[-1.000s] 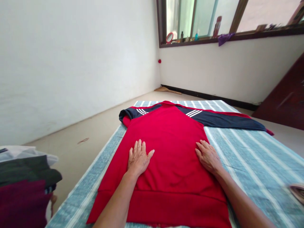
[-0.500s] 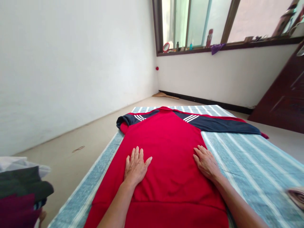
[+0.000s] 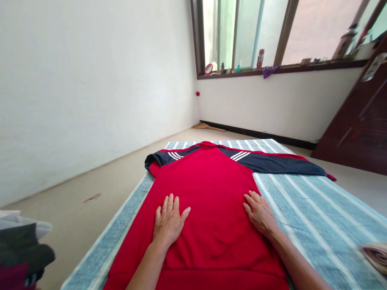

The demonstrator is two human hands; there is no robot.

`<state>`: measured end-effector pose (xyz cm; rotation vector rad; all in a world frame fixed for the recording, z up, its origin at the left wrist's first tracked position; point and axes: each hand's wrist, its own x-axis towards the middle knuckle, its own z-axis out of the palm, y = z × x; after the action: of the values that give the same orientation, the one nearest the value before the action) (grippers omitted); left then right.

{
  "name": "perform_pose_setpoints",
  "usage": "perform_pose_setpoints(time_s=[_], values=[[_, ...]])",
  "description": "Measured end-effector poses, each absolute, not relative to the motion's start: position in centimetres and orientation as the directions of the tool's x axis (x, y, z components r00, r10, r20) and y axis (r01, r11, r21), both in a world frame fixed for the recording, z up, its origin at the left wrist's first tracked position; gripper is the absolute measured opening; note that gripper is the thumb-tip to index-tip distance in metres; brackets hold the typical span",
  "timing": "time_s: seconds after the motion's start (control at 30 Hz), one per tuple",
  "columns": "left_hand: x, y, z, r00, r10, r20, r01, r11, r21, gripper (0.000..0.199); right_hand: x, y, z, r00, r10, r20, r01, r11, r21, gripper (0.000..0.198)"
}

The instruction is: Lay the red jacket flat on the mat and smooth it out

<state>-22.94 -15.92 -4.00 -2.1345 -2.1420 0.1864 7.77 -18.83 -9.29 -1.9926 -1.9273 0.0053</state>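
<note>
A red jacket (image 3: 208, 193) with dark navy sleeves and white shoulder stripes lies spread flat, collar away from me. Its right sleeve reaches out straight across the cloth, while the left one is bent or folded at the table's left side. My left hand (image 3: 169, 219) rests flat on the left half of the red body, fingers spread. On the right side edge of the body lies my right hand (image 3: 260, 213), palm down with fingers stretched out. Neither hand grips the fabric. Under the jacket is a blue and white striped cloth (image 3: 305, 209).
At the lower left is a pile of clothes (image 3: 21, 245). A rolled beige cloth (image 3: 376, 255) sits at the right edge. Beyond are a broom (image 3: 208, 127) on the floor, a dark red door (image 3: 359, 117) and a window sill (image 3: 236, 73) with bottles and a mirror.
The view has shifted slightly, so the scene sits a little lower and further left. Both hands stay flat on the jacket in nearly the same places.
</note>
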Motion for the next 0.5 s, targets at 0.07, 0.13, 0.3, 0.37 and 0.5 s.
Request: perform_pose_setpoints(time_s=[0.07,0.13,0.3,0.37,0.5], values=[[-23.02,-15.83,-4.18,-0.005,1.0,0.002,0.985,0.006,-0.175,0.069,7.76,-18.8,-9.26,0.07,0.967,0.244,0.966,-0.005,-0.26,0.044],[-23.05,-15.75,-4.31,-0.002,1.0,0.009,0.984,0.004,-0.179,0.068,7.74,-18.78,-9.28,0.072,0.967,0.244,0.967,-0.008,-0.254,0.044],[-23.06,-15.72,-4.36,-0.001,1.0,0.017,0.984,0.004,-0.18,0.068,7.72,-18.77,-9.49,0.076,0.961,0.267,0.966,-0.004,-0.259,0.043],[-23.06,-15.78,-4.32,0.0,1.0,0.022,0.984,0.004,-0.178,0.068,7.7,-18.78,-9.5,0.077,0.958,0.277,0.964,-0.001,-0.264,0.043],[-23.02,-15.9,-4.16,-0.003,1.0,0.012,0.985,0.005,-0.171,0.068,7.68,-18.81,-9.39,0.071,0.96,0.271,0.969,-0.001,-0.249,0.043]])
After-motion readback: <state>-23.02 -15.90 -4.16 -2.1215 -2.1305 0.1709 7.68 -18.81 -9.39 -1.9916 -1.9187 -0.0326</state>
